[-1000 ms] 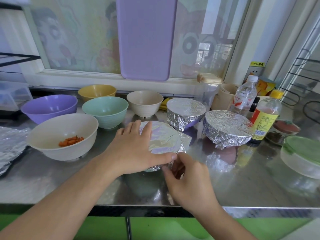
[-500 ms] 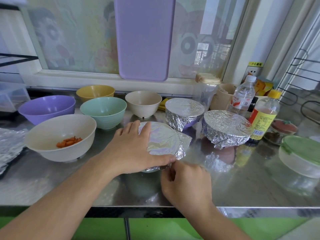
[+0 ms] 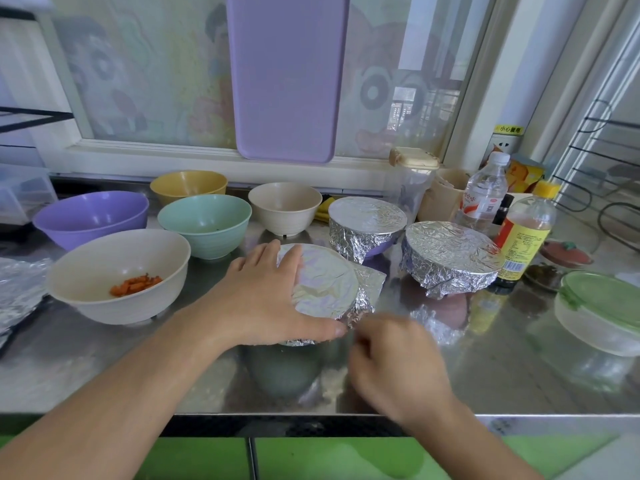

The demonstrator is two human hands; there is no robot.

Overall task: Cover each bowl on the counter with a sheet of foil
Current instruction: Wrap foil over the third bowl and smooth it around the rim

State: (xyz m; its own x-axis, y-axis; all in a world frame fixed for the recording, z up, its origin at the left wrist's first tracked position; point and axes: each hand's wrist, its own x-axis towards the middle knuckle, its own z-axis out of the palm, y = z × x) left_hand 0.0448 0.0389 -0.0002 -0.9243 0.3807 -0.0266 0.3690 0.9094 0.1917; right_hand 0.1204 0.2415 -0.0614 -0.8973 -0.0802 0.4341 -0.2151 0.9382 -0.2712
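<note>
Foil (image 3: 323,282) sits stretched over the near bowl at table (image 3: 502,368) centre, drawn flat across the rim, with one loose flap standing off at the bowl's 3 o'clock edge. I read the left hand (image 3: 266,296) as spread, palm down, covering the 9 o'clock half of the foil top, thumb laid along the 6 o'clock rim. The right hand (image 3: 391,362) is blurred, fingers curled just beside the rim at about 5 o'clock; I cannot tell whether it pinches foil or holds nothing.

Key relation: the unfinished flap lies at 3 o'clock of the bowl, at 12 o'clock from the right hand and on the far side from the left palm. The right hand is the nearer one; the left serves as anchor. My judgement: the next move calls for the right hand to travel up the rim and fold that flap down against the bowl wall.

Two foil-covered bowls (image 3: 367,223) stand at 1 and 2 o'clock of this one, apart from it. Five open bowls (image 3: 117,275) wait at 9 to 12 o'clock. Spare foil sheets (image 3: 17,289) lie at the table's far 9 o'clock edge.
</note>
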